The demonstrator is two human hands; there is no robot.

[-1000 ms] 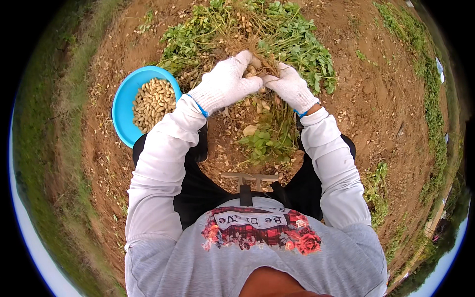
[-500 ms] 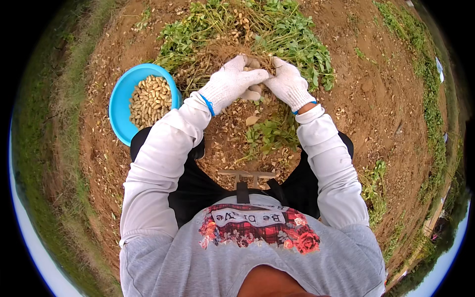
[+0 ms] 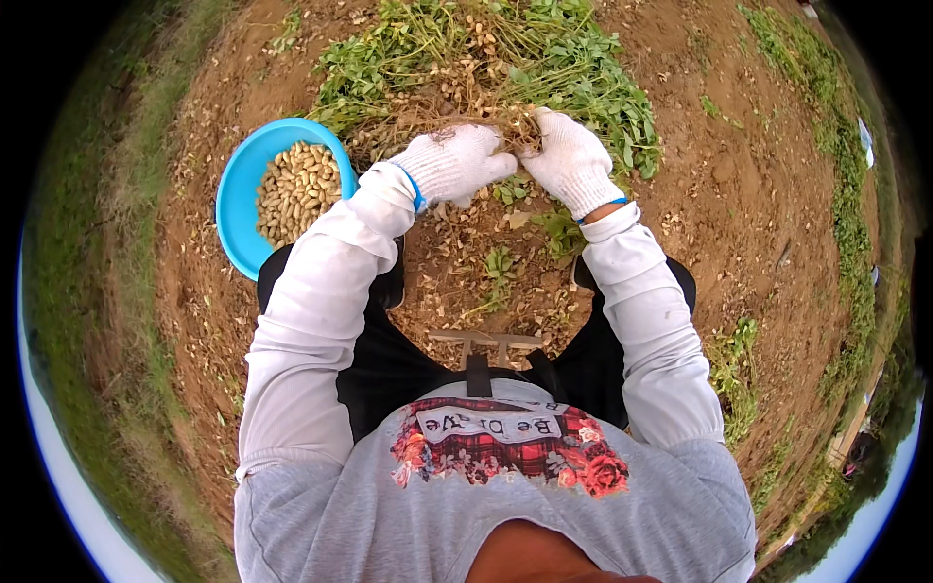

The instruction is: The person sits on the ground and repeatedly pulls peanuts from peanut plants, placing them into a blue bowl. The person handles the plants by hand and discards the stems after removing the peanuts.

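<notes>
Both of my hands wear white knit gloves and meet over a tangle of pulled-up plants. My right hand (image 3: 569, 162) is closed on the brown, rooty end of a peanut plant (image 3: 517, 123). Just left of it, my left hand (image 3: 455, 160) has its fingers curled in at the roots, with the thumb towards my right hand. What lies inside the left fingers is hidden. A light blue basin (image 3: 236, 199) stands left of my left forearm, partly filled with unshelled peanuts (image 3: 296, 189).
Leafy peanut plants (image 3: 607, 87) lie in a heap beyond my hands, with more peanuts (image 3: 480, 37) among their roots. Loose leaves (image 3: 500, 267) and dry bits litter the brown soil (image 3: 739, 194) between my legs. Grass (image 3: 121, 243) borders the left side.
My left hand has shifted slightly left and nearer, and its fingers have curled in, leaving a gap to my right hand. The leafy stems below the hands have moved. My right hand stays nearly in place.
</notes>
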